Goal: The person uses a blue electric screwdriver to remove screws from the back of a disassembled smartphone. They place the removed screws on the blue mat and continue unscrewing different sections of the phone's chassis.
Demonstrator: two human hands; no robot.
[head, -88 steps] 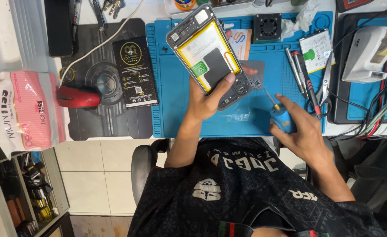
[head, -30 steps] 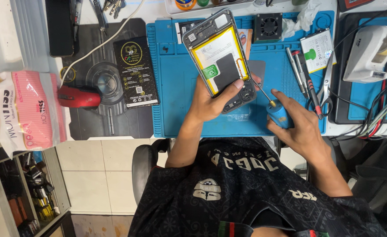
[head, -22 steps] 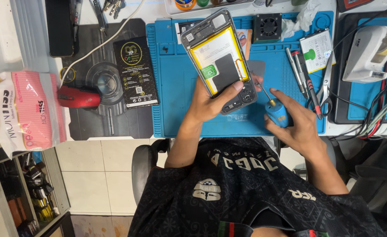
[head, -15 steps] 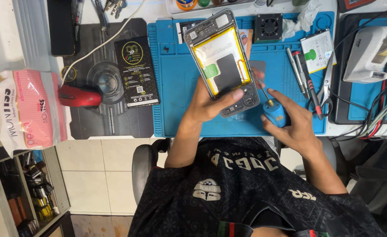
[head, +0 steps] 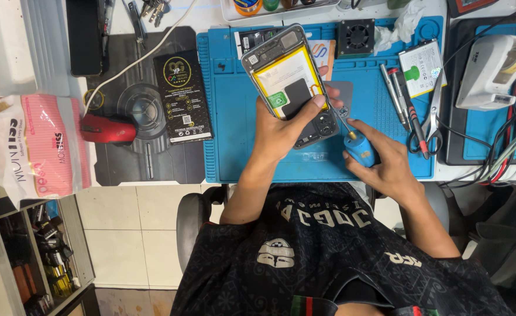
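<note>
Pale tiled floor [head: 135, 234], white workbench [head: 211, 14], small shelf unit [head: 47, 257] alongside.

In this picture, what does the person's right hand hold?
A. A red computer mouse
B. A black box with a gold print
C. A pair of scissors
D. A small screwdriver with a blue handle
D: the right hand grips a small screwdriver by its blue handle, its tip aimed at the lower edge of the opened phone, which the left hand holds above the blue mat.
</note>
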